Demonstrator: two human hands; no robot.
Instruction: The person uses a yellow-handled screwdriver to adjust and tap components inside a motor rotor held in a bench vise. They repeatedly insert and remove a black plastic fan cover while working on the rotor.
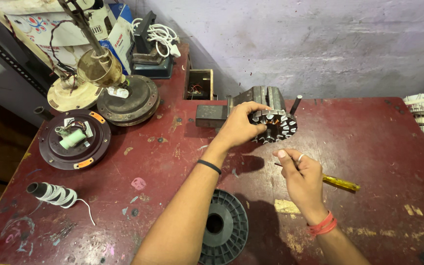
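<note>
Gripping a ribbed, round metal stator (275, 125), left hand (239, 126); right hand (303, 179) closed around a yellow-handled screwdriver (340, 183).

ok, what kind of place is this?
Likely a small fan or motor repair workshop: the left hand grips a wound stator, opened ceiling-fan motor housings sit about, on a worn red workbench.

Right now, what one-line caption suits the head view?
Left hand grips a wound stator above a red workbench; right hand holds a yellow-handled screwdriver.
</note>
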